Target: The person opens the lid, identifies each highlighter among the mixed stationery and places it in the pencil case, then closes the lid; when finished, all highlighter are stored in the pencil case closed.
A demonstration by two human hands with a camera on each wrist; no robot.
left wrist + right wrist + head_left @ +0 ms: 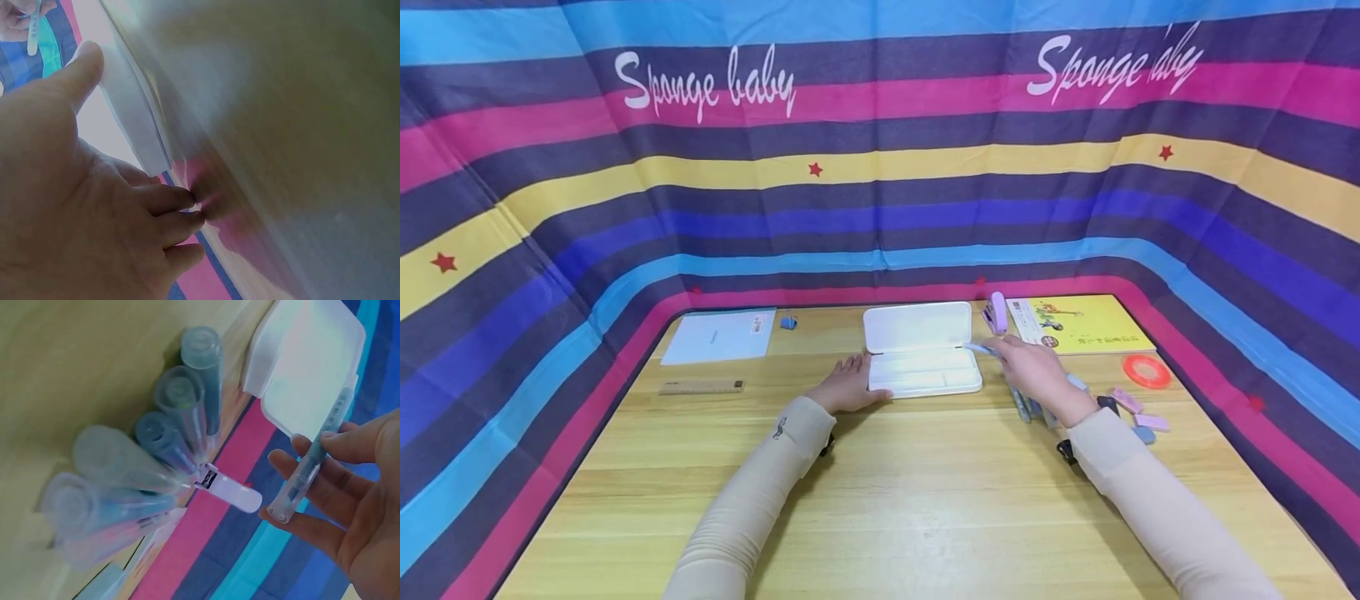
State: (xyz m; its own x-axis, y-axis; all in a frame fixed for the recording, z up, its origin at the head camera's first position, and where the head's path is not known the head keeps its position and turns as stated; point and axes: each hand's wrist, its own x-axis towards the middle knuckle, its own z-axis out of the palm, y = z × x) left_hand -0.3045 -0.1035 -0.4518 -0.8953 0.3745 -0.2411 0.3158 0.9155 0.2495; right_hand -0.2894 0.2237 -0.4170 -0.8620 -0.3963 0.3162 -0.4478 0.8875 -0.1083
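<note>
A white pencil case lies with its lid raised at the back. My left hand rests at its left end. In the left wrist view the thumb lies along the case's side wall, while the outstretched fingers reach past its end. My right hand pinches a slim pen with a clear cap between thumb and fingers, its tip pointing over the right end of the case. Below that hand several capped pens and markers lie side by side on the table.
Behind the right hand are a lilac stapler and a yellow book. An orange ring and small pink and blue blocks lie farther right. A pale blue notebook, a ruler and a small blue object lie left.
</note>
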